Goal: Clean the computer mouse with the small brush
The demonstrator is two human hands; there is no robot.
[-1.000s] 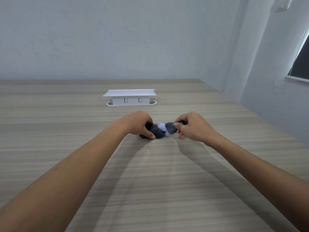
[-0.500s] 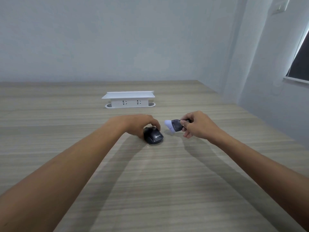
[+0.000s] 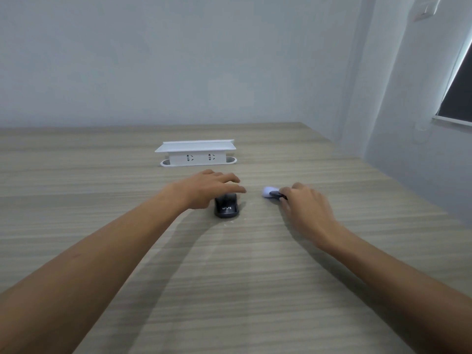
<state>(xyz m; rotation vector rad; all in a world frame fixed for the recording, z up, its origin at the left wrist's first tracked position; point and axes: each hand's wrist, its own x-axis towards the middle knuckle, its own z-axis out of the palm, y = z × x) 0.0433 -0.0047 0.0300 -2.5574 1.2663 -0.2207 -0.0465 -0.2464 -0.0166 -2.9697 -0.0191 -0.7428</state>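
The black computer mouse (image 3: pixel 226 207) sits flat on the wooden desk (image 3: pixel 229 290), its rear lettering facing the camera. The left hand (image 3: pixel 208 187) hovers over its front, fingers spread loosely – a wide grip, closed on nothing. Off to the right and apart from the mouse, the right hand (image 3: pixel 305 208) pinches the small brush (image 3: pixel 272 192), white tuft pointing left, low at the desk. Behind stands a white socket block (image 3: pixel 196 153)

Only legible text: white letters "WISE" on near end of black rounded plastic computer mouse (image 3: pixel 226 207), near middle of wood-grain bench (image 3: pixel 229 290). Nothing else readable; white socket box (image 3: pixel 196 153) unlabelled.
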